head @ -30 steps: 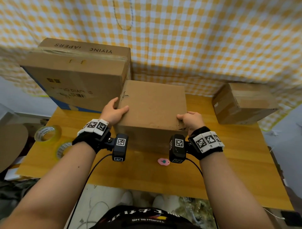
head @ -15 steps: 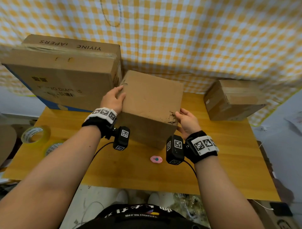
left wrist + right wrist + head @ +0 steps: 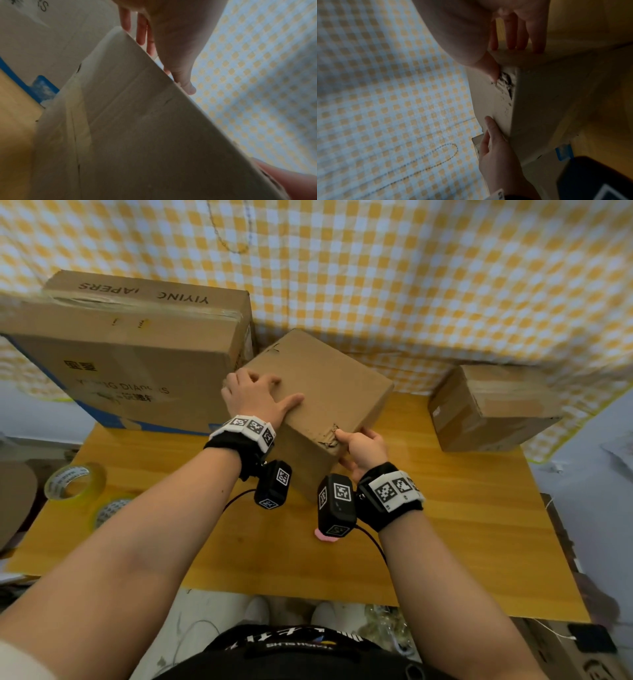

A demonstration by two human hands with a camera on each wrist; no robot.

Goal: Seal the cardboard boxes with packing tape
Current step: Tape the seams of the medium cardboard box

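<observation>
Since a second ago the plain brown cardboard box [image 3: 329,392] has turned from square-on to corner-first and tipped up. It sits mid-surface, touching the big printed carton [image 3: 130,354] on its left. Left hand [image 3: 255,398] lies flat, fingers spread on the top face. Right hand [image 3: 363,445] grips the torn near corner, thumb on top. Risk: that corner is already ragged and could rip further under load. No tape in hand; the yellowish tape roll [image 3: 73,481] sits well left of the box, near the wooden surface [image 3: 462,525] edge.
</observation>
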